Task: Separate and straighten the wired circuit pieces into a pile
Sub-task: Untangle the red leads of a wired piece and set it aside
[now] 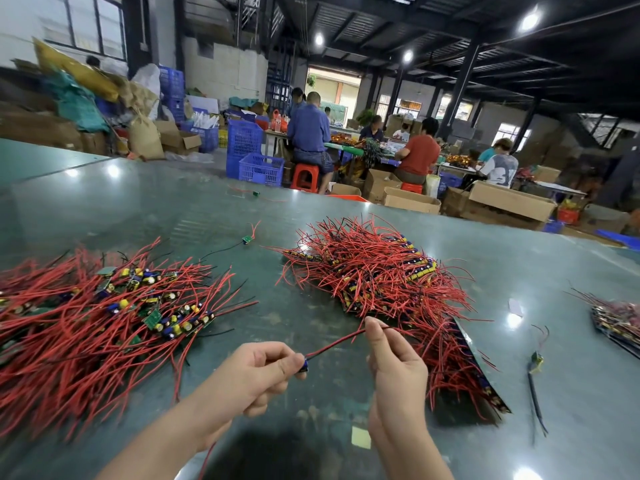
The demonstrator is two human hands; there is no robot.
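Observation:
My left hand [256, 370] pinches a small circuit piece [304, 364] by its blue component end. Its red wire [334, 342] runs up and right to my right hand [394, 362], whose thumb and forefinger pinch the wire near the tangled heap. That heap of red-wired circuit pieces [377, 271] lies just right of centre on the green table [294, 317]. A second, spread-out pile of circuit pieces [104, 306] with yellow and blue capacitors lies at the left. Another red wire trails down below my left wrist.
A lone small board with wires [246, 239] lies between the piles, another [255, 193] sits farther back. At the right are a loose piece with a black wire [536, 363] and a stack of boards [616, 320]. Beyond the table, people sit working among blue crates and cartons.

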